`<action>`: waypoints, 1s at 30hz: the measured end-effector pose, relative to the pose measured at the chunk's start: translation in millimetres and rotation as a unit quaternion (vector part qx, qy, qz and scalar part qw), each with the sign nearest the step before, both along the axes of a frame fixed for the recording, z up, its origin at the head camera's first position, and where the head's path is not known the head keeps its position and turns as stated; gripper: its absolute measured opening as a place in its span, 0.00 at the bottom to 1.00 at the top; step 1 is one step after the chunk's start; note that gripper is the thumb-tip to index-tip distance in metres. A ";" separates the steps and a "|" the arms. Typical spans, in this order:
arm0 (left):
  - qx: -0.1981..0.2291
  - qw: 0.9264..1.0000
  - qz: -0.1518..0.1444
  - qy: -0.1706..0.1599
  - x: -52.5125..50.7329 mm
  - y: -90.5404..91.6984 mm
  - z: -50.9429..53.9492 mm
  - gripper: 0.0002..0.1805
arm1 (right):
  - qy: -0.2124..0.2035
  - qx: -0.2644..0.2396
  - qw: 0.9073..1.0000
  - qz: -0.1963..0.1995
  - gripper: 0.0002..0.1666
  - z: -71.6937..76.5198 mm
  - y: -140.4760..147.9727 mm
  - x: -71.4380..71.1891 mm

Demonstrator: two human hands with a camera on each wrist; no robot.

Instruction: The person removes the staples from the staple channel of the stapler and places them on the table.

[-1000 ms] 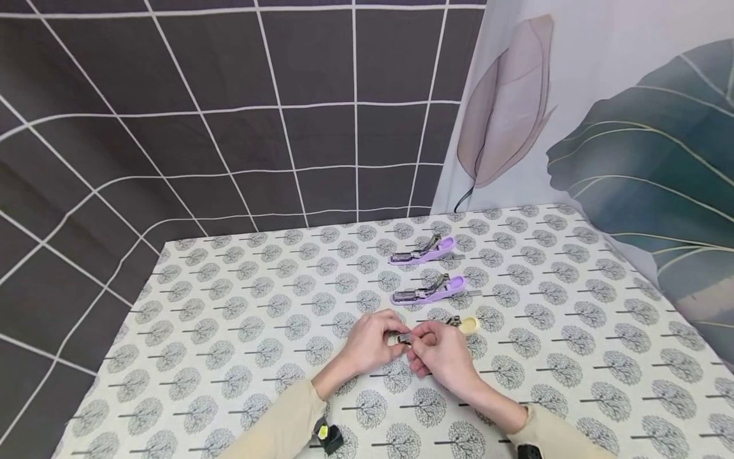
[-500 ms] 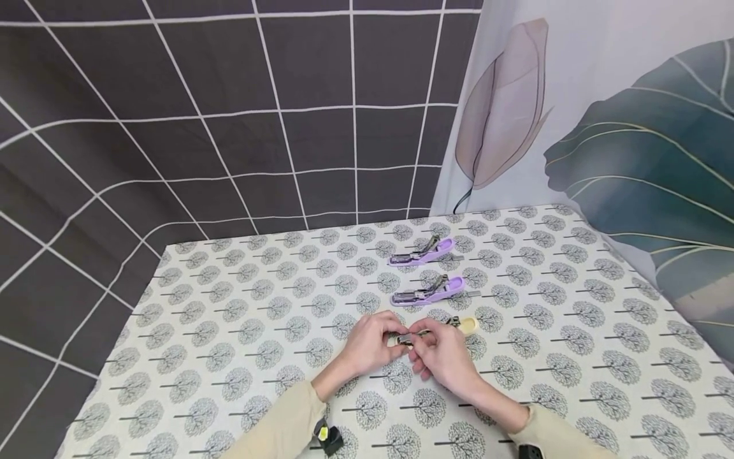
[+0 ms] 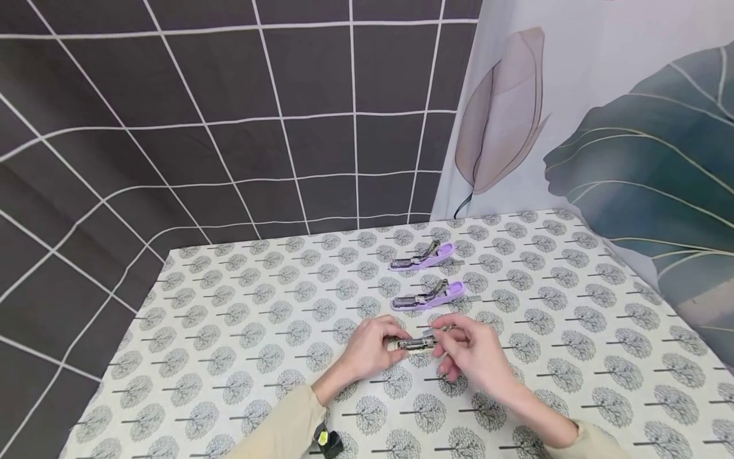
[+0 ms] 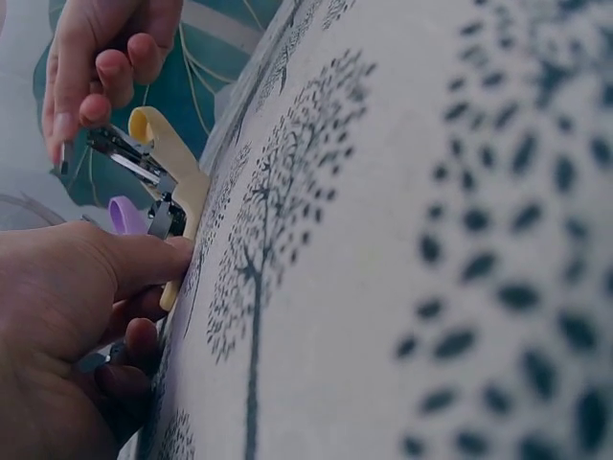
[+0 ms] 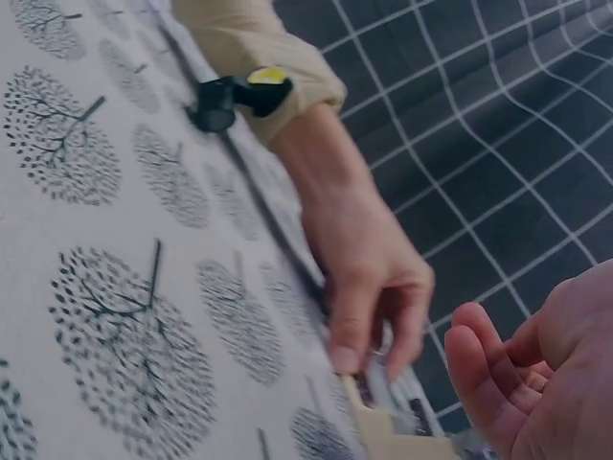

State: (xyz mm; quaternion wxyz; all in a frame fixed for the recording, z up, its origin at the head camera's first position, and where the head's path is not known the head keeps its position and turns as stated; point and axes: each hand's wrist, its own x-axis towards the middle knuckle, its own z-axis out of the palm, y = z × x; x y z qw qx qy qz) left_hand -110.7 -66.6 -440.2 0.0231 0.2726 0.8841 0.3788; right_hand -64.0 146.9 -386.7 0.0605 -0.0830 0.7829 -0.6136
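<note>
In the head view, a small cream-yellow stapler (image 3: 417, 344) lies on the tree-print cloth, its metal staple channel exposed. Its top stands swung up in the left wrist view, where the yellow body (image 4: 189, 182) shows from the side. My left hand (image 3: 373, 345) pinches the stapler's front end between thumb and fingers, holding it on the cloth. Just above the other end, my right hand (image 3: 474, 356) pinches a short grey strip of staples (image 3: 428, 332) between thumb and forefinger. In the head view the right hand hides the stapler's rear.
Two purple staplers, a nearer one (image 3: 427, 296) and a farther one (image 3: 422, 256), lie opened beyond my hands. A grey staple strip (image 3: 473, 298) sticks out beside the nearer one. A dark gridded curtain (image 3: 315, 140) hangs behind the table.
My right hand has moved right, away from the left fingertips, with the staple strip, uncovering the stapler's metal channel. The left hand stays at the stapler's front end.
</note>
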 end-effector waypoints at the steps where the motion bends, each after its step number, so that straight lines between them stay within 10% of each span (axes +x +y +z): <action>1: 0.001 1.000 0.001 -0.002 0.2 0.5 -0.8 0.13 | 0.002 0.000 1.000 -0.002 0.13 1.7 3.8 0.3; 18: 0.008 1.000 -0.004 0.000 2.3 0.1 -2.9 0.14 | 0.036 0.029 0.995 -0.087 0.16 12.7 66.2 -5.2; 30: -0.001 1.000 -0.008 0.001 1.3 -0.9 -1.4 0.14 | -0.057 0.053 0.993 -0.083 0.17 -15.6 90.6 -2.9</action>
